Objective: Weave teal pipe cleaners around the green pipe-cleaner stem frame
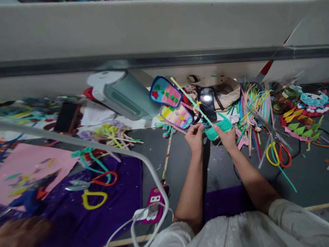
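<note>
My right hand (227, 137) grips a teal piece (221, 127) made of fuzzy pipe cleaners laid side by side, its thumb lying on top. Pinched at the left edge of that piece are the fingertips of my left hand (194, 138); exactly what lies between them is partly hidden. A pale green pipe cleaner (189, 97) slants up and left from the teal piece, and a small yellow bit (197, 105) shows along it. Just beyond my left hand lie a pink-and-yellow pipe-cleaner panel (177, 116) and a blue-edged one with small flowers (166, 92).
Loose pipe cleaners (257, 103), scissors (279, 154) and a glass jar (285, 97) are on the right. A phone (208, 103) rests by a beige bag (228, 94). Leftward are a lamp (128, 94), more scissors (99, 187), a power strip (155, 206) and another person's hand (24, 231).
</note>
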The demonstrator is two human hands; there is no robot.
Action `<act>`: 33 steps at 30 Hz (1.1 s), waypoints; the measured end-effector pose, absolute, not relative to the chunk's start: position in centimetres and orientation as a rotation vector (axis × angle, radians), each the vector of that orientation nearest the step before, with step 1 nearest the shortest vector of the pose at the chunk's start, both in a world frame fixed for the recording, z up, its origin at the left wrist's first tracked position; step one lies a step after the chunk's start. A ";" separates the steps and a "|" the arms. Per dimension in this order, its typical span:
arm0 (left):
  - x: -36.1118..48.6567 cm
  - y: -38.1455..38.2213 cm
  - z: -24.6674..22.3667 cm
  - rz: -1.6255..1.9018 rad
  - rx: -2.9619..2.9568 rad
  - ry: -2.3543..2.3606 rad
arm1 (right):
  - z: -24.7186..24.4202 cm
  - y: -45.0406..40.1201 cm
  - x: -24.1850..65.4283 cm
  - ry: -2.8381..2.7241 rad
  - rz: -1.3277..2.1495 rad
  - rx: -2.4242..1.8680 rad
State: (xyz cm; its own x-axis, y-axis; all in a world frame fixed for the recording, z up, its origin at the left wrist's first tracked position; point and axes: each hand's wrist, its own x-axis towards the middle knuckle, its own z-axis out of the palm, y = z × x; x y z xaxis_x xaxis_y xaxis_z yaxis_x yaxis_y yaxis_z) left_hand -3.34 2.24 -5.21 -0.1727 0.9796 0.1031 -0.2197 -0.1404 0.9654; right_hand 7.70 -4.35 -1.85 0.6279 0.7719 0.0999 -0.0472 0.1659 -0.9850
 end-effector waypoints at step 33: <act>-2.3 0.4 -2.2 1.493 1.018 0.893 | -3.1 -3.5 7.9 -0.507 0.702 -1.179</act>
State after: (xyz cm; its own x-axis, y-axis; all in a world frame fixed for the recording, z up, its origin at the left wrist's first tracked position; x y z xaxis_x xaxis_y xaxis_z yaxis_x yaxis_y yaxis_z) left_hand -2.33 0.35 -2.24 -0.0654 0.9887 0.1350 -0.3486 -0.1494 0.9253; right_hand 7.91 -3.46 -3.12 0.6874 0.7262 -0.0002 -0.2271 0.2148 -0.9499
